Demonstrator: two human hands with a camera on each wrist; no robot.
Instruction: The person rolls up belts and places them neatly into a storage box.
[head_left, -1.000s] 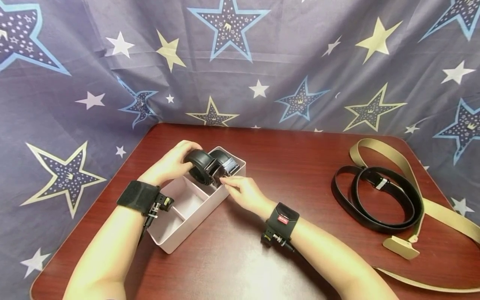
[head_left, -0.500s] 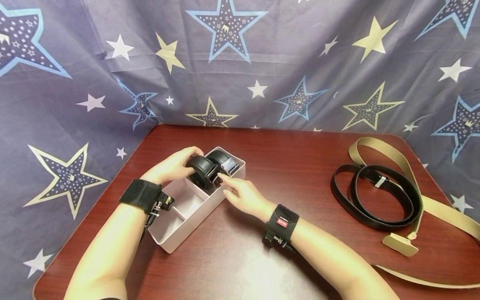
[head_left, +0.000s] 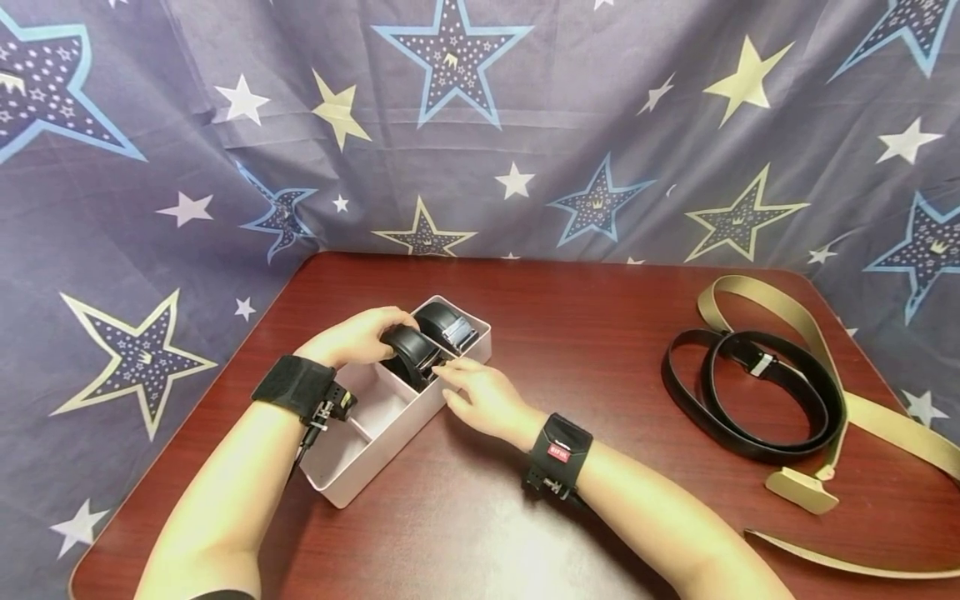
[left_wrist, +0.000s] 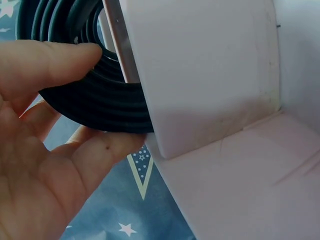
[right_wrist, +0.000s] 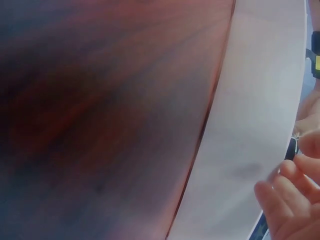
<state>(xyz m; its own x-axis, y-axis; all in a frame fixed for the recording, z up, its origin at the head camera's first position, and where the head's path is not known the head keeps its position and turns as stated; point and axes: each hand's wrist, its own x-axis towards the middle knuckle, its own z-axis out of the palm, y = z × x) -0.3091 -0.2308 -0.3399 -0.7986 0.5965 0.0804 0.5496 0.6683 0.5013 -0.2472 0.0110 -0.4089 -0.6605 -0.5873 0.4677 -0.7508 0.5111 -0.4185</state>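
A coiled black belt (head_left: 408, 350) sits partly down in a compartment of the white divided box (head_left: 375, 457). My left hand (head_left: 358, 335) grips its coil from the left; in the left wrist view the thumb (left_wrist: 75, 59) lies across the coil's side and the fingers are round its outer edge. Over the box's near rim, my right hand (head_left: 486, 398) has its fingertips at the belt's buckle end, fingers loosely extended. The contact there is partly hidden. Another coiled black belt (head_left: 437, 318) with a silver buckle (head_left: 457, 333) lies in the far end compartment.
On the right of the red-brown table (head_left: 600, 333), a loosely looped black belt (head_left: 776, 454) lies over a tan belt (head_left: 896, 433) with a gold-coloured plate buckle (head_left: 801, 490). The box's nearer compartments (head_left: 337, 446) are on the left. A star-patterned cloth (head_left: 585, 125) hangs behind.
The left hand has lowered the coiled belt deeper into its compartment, shifting slightly right. The right hand's fingers have loosened from the buckle pinch and moved slightly down with it.
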